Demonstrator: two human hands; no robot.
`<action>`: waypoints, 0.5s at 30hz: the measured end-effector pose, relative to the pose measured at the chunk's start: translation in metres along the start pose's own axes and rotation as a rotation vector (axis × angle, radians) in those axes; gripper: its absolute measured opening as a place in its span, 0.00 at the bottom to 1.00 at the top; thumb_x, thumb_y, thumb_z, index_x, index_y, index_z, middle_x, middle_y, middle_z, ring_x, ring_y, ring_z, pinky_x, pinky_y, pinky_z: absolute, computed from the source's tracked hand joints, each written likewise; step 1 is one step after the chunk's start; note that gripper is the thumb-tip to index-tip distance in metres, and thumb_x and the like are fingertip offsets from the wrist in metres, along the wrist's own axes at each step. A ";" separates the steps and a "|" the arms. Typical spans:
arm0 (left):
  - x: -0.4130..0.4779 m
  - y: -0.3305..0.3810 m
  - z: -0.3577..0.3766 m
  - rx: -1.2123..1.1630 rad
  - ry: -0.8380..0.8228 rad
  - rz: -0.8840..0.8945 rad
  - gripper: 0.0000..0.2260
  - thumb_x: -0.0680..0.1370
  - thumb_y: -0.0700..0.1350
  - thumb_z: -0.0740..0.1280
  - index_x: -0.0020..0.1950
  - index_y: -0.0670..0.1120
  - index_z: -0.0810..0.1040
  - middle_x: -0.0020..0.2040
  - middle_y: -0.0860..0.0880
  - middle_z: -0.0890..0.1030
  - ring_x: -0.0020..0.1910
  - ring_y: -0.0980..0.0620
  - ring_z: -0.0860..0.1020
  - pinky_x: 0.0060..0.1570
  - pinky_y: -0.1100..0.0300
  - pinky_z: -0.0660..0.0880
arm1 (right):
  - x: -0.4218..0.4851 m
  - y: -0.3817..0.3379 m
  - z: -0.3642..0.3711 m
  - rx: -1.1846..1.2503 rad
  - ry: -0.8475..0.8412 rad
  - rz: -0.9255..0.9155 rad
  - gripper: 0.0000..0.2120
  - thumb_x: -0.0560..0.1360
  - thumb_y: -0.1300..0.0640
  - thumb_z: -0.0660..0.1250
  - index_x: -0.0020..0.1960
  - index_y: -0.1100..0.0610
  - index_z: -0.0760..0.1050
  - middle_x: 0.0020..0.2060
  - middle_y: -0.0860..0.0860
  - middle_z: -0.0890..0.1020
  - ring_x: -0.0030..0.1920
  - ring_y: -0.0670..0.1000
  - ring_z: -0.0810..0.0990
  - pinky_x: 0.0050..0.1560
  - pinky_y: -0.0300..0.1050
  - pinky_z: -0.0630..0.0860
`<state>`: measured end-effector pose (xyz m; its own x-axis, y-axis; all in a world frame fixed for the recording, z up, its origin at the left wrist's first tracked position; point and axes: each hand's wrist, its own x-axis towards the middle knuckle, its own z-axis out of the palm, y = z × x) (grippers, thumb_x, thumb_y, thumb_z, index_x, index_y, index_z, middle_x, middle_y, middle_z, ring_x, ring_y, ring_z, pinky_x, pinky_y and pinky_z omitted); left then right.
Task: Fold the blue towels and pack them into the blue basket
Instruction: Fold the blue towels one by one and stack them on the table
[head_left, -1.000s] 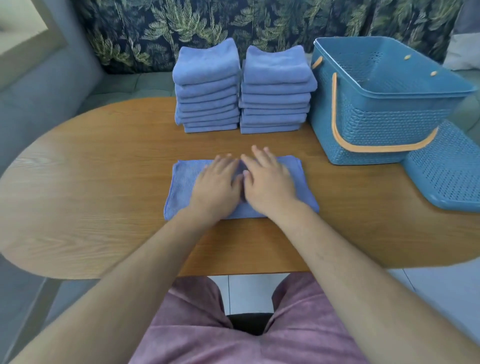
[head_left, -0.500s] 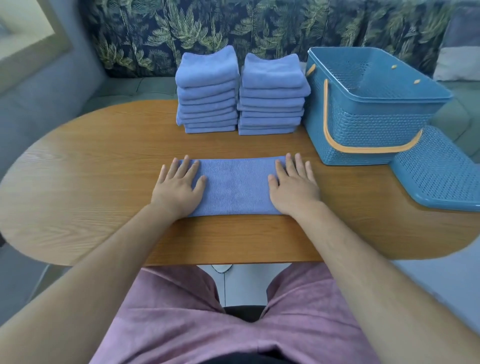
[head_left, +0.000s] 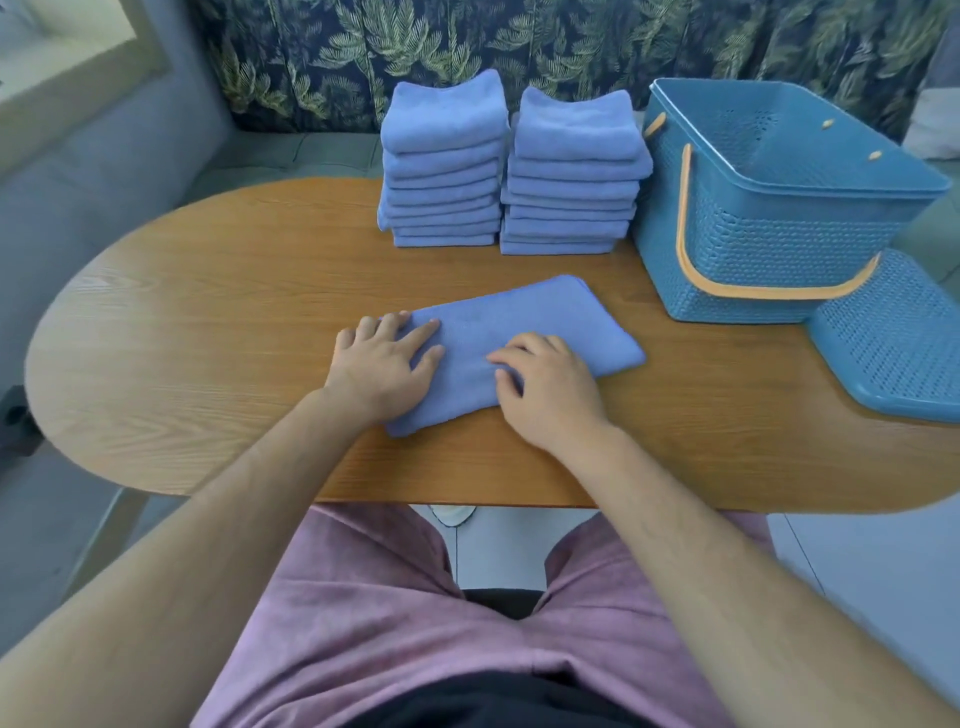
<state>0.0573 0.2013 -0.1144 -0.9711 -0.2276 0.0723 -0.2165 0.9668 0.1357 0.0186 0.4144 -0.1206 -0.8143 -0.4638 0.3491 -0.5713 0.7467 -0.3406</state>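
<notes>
A wooden table (head_left: 182, 322) fills the middle of the frame, its rounded end at the left. Just left of centre, the left hand (head_left: 382, 366) lies flat on the left end of a folded blue towel (head_left: 519, 322), fingers spread and relaxed, gripping nothing. The towel is a long strip set at a slant on the table, its right end higher in the frame than its left. At upper centre, two stacks of folded blue towels stand side by side at the table's far edge: the left stack (head_left: 444, 161) and the right stack (head_left: 571, 171), nearly touching. Below them, the right hand (head_left: 550, 387) rests on the towel's near edge with fingers bent (whether they pinch the cloth or only press on it I cannot tell). At upper right the blue basket (head_left: 779, 228) stands upright and open, its orange handle (head_left: 691, 244) hanging down the front wall. Its perforated lid (head_left: 893, 338) lies at the right edge.
</notes>
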 end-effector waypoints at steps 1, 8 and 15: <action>-0.007 0.002 -0.002 0.018 0.026 0.012 0.22 0.82 0.62 0.52 0.76 0.63 0.66 0.73 0.51 0.68 0.71 0.45 0.64 0.68 0.47 0.59 | 0.003 0.010 -0.005 0.002 0.000 0.007 0.12 0.75 0.54 0.65 0.54 0.50 0.84 0.52 0.49 0.82 0.54 0.57 0.78 0.57 0.50 0.75; -0.063 0.028 -0.013 0.010 0.011 0.087 0.25 0.78 0.65 0.51 0.71 0.58 0.73 0.55 0.47 0.70 0.58 0.43 0.69 0.58 0.48 0.63 | -0.033 0.018 -0.040 0.087 -0.062 -0.214 0.08 0.76 0.49 0.70 0.52 0.49 0.83 0.53 0.48 0.76 0.56 0.54 0.72 0.60 0.45 0.71; -0.101 0.033 -0.011 -0.073 0.023 0.284 0.28 0.75 0.67 0.55 0.67 0.54 0.78 0.47 0.51 0.67 0.51 0.46 0.69 0.49 0.54 0.60 | -0.091 0.045 -0.066 0.247 -0.219 -0.131 0.11 0.80 0.55 0.68 0.61 0.53 0.80 0.67 0.46 0.78 0.72 0.44 0.70 0.72 0.42 0.66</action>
<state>0.1493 0.2552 -0.1063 -0.9890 0.0470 0.1401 0.0718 0.9815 0.1775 0.0736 0.5215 -0.1098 -0.7201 -0.6591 0.2168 -0.6578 0.5491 -0.5156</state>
